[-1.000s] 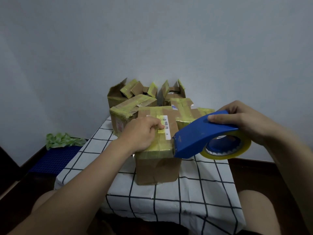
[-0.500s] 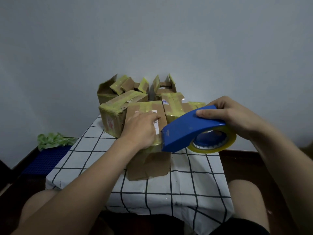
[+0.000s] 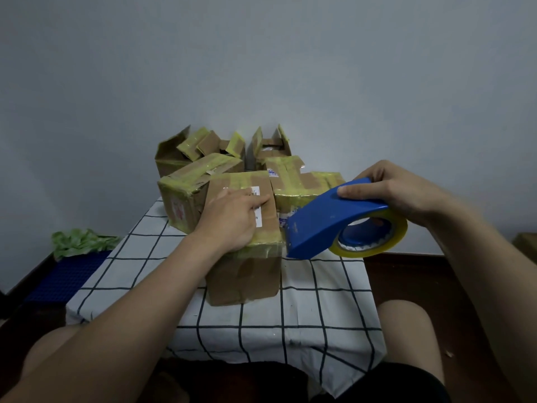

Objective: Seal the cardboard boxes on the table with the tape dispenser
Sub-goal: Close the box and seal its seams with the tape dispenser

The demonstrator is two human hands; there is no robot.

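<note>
A tall cardboard box [image 3: 244, 274] with yellowish tape over its top stands nearest me on the table. My left hand [image 3: 229, 219] lies flat on the box's top, fingers stretched over its white label. My right hand [image 3: 398, 193] grips the blue tape dispenser [image 3: 322, 225] from above, its roll of clear yellowish tape [image 3: 374, 245] hanging under my palm. The dispenser's cutting end sits just off the box's upper right edge.
Several other taped cardboard boxes [image 3: 191, 196] crowd behind and beside the front one, two at the back with flaps open [image 3: 270, 144]. The small table wears a white cloth with a black grid [image 3: 316, 303]. A blue mat and green cloth [image 3: 81, 242] lie on the floor at left.
My left hand slid back along the box's top and flattened over the label. The dispenser dropped a little toward the box's right edge. The view shifted slightly.
</note>
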